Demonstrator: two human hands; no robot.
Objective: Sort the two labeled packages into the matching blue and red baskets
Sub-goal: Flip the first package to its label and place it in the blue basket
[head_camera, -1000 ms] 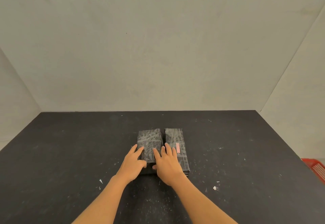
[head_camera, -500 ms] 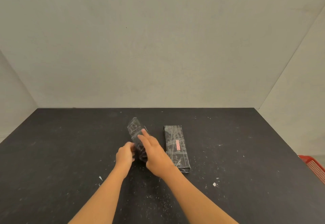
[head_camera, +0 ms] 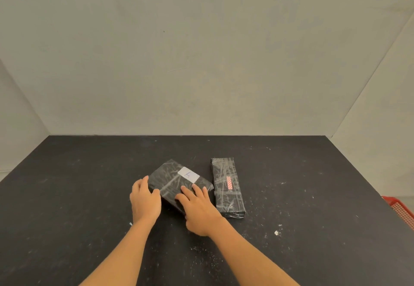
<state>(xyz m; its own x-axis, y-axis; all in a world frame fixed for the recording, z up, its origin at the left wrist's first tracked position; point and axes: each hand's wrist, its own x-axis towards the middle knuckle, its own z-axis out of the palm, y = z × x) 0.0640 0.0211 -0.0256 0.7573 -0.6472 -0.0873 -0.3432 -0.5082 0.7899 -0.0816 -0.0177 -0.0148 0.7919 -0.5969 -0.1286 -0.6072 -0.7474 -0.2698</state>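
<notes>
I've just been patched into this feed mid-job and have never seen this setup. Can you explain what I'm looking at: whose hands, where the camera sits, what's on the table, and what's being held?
There is no machine here: a person works with two bare hands. The single picture comes from a wide-angle camera on the person's head, looking forward and down.

In front is a black table against plain walls. Two dark, plastic-wrapped packages lie on it. The left package sits at an angle and shows a white label with a handwritten mark that I cannot read reliably. The left hand grips its near left corner and the right hand rests on its near edge. The right package lies apart, untouched, with a red patterned strip on top.

A red basket peeks in at the right edge. No blue basket is in view.
</notes>
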